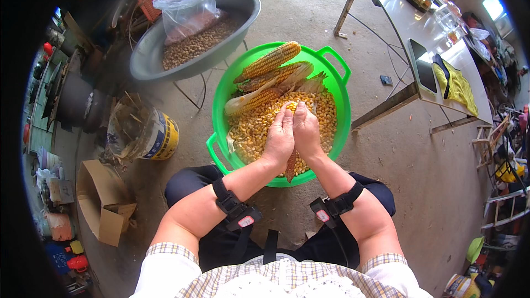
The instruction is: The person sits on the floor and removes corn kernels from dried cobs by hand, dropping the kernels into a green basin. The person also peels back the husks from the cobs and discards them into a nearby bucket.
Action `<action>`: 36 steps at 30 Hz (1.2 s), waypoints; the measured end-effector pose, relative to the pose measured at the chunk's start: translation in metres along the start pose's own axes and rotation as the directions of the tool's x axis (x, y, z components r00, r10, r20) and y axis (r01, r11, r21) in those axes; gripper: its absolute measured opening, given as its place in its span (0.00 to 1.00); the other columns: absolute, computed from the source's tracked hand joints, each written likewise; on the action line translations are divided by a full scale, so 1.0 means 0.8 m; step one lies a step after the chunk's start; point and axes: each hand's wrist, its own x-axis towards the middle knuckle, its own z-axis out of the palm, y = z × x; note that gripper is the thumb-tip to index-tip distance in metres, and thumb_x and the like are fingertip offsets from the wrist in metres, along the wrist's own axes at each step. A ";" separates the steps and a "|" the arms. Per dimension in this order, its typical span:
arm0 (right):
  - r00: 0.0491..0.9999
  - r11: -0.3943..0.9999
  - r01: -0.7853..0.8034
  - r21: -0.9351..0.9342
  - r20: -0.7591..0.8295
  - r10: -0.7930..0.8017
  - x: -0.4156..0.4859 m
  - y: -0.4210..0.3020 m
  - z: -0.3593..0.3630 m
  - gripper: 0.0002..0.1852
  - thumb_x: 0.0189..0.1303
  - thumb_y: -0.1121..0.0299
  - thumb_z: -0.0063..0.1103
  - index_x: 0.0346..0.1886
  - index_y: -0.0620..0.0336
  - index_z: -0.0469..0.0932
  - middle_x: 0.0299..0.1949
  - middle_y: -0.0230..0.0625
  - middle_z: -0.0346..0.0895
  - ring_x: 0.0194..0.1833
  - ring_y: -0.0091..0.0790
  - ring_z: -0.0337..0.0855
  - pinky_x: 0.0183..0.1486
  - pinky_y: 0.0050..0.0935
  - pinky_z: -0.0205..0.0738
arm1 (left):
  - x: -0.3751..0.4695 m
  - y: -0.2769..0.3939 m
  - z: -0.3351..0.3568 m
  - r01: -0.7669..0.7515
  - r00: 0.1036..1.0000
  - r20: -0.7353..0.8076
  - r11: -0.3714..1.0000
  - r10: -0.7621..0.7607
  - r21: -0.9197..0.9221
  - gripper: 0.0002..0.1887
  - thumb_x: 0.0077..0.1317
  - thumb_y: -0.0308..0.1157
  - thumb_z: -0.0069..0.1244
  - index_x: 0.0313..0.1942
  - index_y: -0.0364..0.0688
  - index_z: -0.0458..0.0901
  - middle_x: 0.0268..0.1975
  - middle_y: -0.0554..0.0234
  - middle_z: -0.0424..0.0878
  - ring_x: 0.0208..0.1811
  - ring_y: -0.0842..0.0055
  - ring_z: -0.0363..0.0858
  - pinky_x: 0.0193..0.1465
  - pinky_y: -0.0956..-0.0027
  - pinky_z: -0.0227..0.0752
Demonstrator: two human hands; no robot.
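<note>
A green plastic basin [344, 132] with two handles stands on the floor between my knees. Loose yellow corn kernels [252, 136] fill much of it. My left hand [280, 136] and my right hand [306, 130] are pressed side by side around one corn cob [291, 165]; its bare reddish end points toward me, and yellow kernels show at its far end between my fingertips. Several whole ears of corn [271, 62] lie at the basin's far side, some with dry husk [252, 101] attached.
At the upper left, a grey basin [140, 68] on a metal stand holds brown nuts or seeds and a plastic bag [188, 8]. A dirty bucket [159, 136] and an open cardboard box [101, 203] stand to the left. A white table [449, 103] with a yellow cloth [457, 89] is at the right.
</note>
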 end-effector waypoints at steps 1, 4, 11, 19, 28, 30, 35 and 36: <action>1.000 1.000 -0.001 -0.004 -0.003 0.001 0.000 0.002 0.000 0.24 0.72 0.55 0.35 0.33 0.66 0.75 0.25 0.54 0.76 0.29 0.59 0.77 0.31 0.49 0.69 | 0.000 -0.001 0.000 -0.011 1.000 0.016 1.000 0.011 -0.012 0.26 0.75 0.43 0.34 0.67 0.37 0.58 0.60 0.58 0.69 0.59 0.76 0.67 0.63 0.71 0.61; 0.997 0.997 -0.072 -0.031 0.006 0.072 -0.001 0.006 0.002 0.24 0.72 0.56 0.35 0.33 0.67 0.75 0.24 0.54 0.76 0.27 0.54 0.77 0.31 0.46 0.70 | -0.006 -0.002 0.004 -0.053 0.998 -0.028 0.998 0.053 0.017 0.24 0.76 0.42 0.34 0.65 0.37 0.62 0.57 0.58 0.73 0.57 0.76 0.69 0.61 0.72 0.61; 0.909 0.745 -0.403 0.531 0.135 0.395 -0.002 -0.007 0.002 0.19 0.73 0.59 0.36 0.38 0.64 0.74 0.31 0.35 0.75 0.32 0.29 0.73 0.36 0.31 0.70 | -0.008 -0.007 0.007 -0.065 0.997 -0.038 0.995 0.062 -0.074 0.24 0.76 0.41 0.34 0.65 0.37 0.62 0.56 0.58 0.74 0.56 0.77 0.69 0.61 0.73 0.61; 0.982 0.964 -0.097 0.248 0.179 0.053 -0.001 -0.019 -0.001 0.21 0.72 0.53 0.40 0.45 0.64 0.72 0.37 0.42 0.77 0.38 0.35 0.77 0.41 0.34 0.70 | 0.000 0.019 0.003 0.036 0.999 -0.021 0.958 -0.044 -0.284 0.21 0.76 0.39 0.32 0.63 0.39 0.64 0.57 0.60 0.72 0.58 0.75 0.69 0.63 0.69 0.61; 0.995 0.998 -0.036 0.059 0.095 0.030 -0.005 -0.011 -0.002 0.19 0.73 0.59 0.38 0.40 0.67 0.74 0.32 0.47 0.78 0.35 0.43 0.78 0.40 0.36 0.71 | -0.003 0.018 -0.002 0.003 1.000 0.022 0.964 0.003 -0.266 0.20 0.76 0.39 0.32 0.61 0.38 0.66 0.55 0.62 0.73 0.55 0.76 0.71 0.61 0.70 0.62; 0.995 0.991 -0.065 0.117 0.078 0.056 -0.004 -0.012 -0.002 0.19 0.73 0.59 0.38 0.39 0.66 0.75 0.30 0.41 0.76 0.33 0.35 0.76 0.37 0.32 0.70 | -0.005 0.018 -0.001 0.005 1.000 0.024 0.966 0.001 -0.257 0.20 0.76 0.39 0.32 0.62 0.39 0.65 0.55 0.62 0.74 0.55 0.77 0.71 0.61 0.70 0.63; 0.958 0.865 -0.269 0.424 0.212 0.194 0.002 -0.013 -0.008 0.18 0.73 0.57 0.40 0.34 0.61 0.73 0.25 0.27 0.70 0.27 0.21 0.68 0.30 0.24 0.66 | -0.009 0.015 0.003 0.096 0.994 0.071 0.956 -0.079 -0.276 0.21 0.76 0.38 0.33 0.65 0.41 0.62 0.56 0.62 0.73 0.55 0.77 0.72 0.59 0.71 0.66; 0.962 0.890 -0.246 0.383 0.212 0.174 0.004 -0.011 -0.006 0.18 0.73 0.56 0.41 0.31 0.59 0.72 0.23 0.25 0.67 0.25 0.19 0.65 0.27 0.24 0.64 | -0.009 0.014 0.003 0.120 0.992 0.079 0.957 -0.102 -0.264 0.21 0.76 0.37 0.33 0.65 0.42 0.61 0.57 0.61 0.73 0.55 0.77 0.72 0.59 0.72 0.66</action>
